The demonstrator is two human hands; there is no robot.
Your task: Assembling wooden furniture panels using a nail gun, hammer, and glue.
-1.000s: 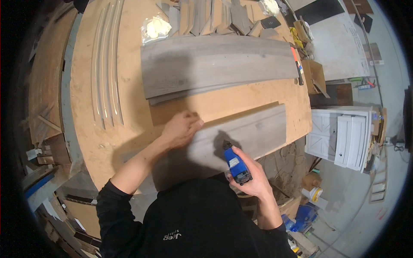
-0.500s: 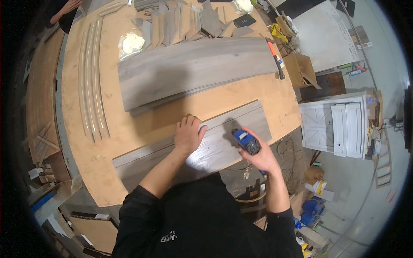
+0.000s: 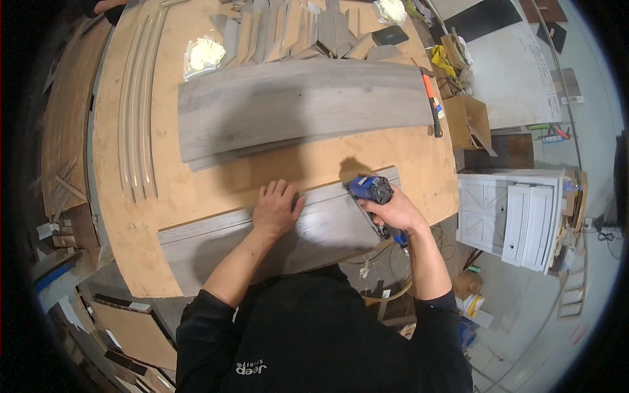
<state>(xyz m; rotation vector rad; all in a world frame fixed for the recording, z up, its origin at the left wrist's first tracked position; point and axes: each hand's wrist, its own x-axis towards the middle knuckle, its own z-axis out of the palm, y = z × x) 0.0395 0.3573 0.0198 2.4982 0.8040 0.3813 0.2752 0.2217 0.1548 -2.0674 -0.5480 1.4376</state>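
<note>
A grey wood-grain panel lies along the near edge of the table, with a narrow strip of similar grey along its far side. My left hand rests on the panel near that strip, fingers spread and holding nothing. In my right hand is a blue and black nail gun, my fingers wrapped round its grip. Its nose is over the panel's right part, close to the far strip; whether it touches is hidden.
Beyond lies a stack of wide grey boards, a hammer with an orange and black handle at its right end. Farther back are many cut pieces and pale glue-like blobs. Long thin strips lie left. A white cabinet stands right.
My right hand has brought the nail gun up toward the panel's far edge and turned it. My left hand has shifted slightly left. The whole view has also tilted a little.
</note>
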